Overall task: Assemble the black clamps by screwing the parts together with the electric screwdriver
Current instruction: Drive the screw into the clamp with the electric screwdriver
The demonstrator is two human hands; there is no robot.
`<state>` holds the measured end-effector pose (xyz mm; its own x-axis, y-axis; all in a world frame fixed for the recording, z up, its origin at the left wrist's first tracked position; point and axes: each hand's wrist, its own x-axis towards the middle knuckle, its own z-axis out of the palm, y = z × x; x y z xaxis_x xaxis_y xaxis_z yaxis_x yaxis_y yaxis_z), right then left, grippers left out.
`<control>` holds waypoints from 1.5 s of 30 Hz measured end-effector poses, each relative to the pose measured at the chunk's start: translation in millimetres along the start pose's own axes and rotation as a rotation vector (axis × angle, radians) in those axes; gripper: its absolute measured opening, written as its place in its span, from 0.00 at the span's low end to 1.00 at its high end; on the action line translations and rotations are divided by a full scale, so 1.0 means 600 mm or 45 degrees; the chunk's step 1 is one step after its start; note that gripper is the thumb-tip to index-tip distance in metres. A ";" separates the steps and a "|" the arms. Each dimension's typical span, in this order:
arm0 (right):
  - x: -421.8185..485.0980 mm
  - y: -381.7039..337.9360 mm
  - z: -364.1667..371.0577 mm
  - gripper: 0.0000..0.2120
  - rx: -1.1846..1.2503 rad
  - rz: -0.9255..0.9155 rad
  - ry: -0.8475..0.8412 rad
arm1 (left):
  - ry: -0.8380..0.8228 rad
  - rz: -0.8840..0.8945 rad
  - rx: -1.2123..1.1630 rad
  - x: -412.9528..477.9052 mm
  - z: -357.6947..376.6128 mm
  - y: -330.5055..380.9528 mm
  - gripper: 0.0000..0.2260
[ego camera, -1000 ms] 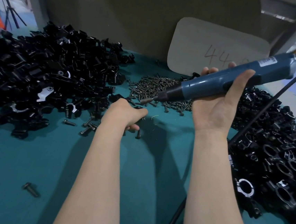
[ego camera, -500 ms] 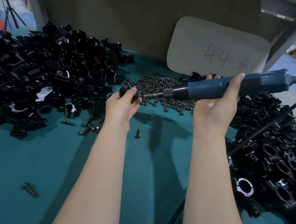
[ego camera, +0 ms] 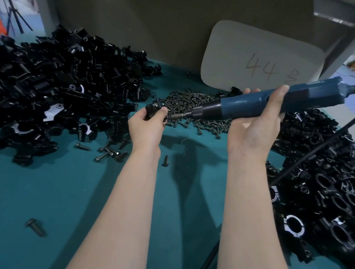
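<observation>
**Grip and tool position**

- Your left hand [ego camera: 149, 127] is at frame centre. Its fingers and thumb are curled round a black clamp [ego camera: 152, 111], which is lifted clear of the teal work surface [ego camera: 57, 198].
- Your right hand [ego camera: 253, 128], right of centre, is wrapped round the blue body of the electric screwdriver [ego camera: 251, 104], with the palm beneath and the thumb across the near side.
- The tool lies nearly level. Its bit [ego camera: 178, 116] points left and reaches the clamp's right side. You cannot tell from this view whether it is seated in a screw head.
- The level hold probably lines the bit up with the screw axis. The firm left grip probably braces the clamp against the driver's torque.
- The cable [ego camera: 322, 148] leaves the tool's rear and drops along the right side, away from the joint.

**Stock layout**

No bin or tray is in view, and all stock lies in loose heaps on the work surface.

- **Upper left:** a large heap of black clamp parts [ego camera: 58, 83].
- **Top centre, just behind your hands:** a heap of dark screws [ego camera: 196, 108], probably placed there for short reaches.
- **Right edge:** a heap of clamps with round bores [ego camera: 323, 187], apparently finished units.
- **Strays:** one screw [ego camera: 35, 227] lies at lower left.
- **Back wall:** a card marked "44" [ego camera: 262, 58] leans against it.
</observation>
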<state>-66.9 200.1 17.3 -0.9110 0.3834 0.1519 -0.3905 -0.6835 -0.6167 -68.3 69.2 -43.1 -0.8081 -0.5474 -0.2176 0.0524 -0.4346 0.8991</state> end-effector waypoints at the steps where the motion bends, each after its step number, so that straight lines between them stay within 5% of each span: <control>1: -0.002 0.001 0.001 0.19 -0.008 -0.005 -0.005 | 0.009 0.000 -0.002 0.000 0.001 0.000 0.07; 25: -0.020 0.021 0.025 0.20 -0.196 -0.162 -0.253 | 0.104 -0.003 -0.135 0.004 0.007 -0.008 0.08; 45: -0.019 0.027 0.022 0.21 -0.190 -0.161 -0.198 | 0.104 0.023 -0.111 0.005 0.010 -0.008 0.07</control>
<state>-64.5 176.5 15.5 -0.8700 0.3522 0.3451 -0.4895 -0.5323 -0.6907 -74.3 74.1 -45.4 -0.7561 -0.6106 -0.2353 0.1199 -0.4828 0.8675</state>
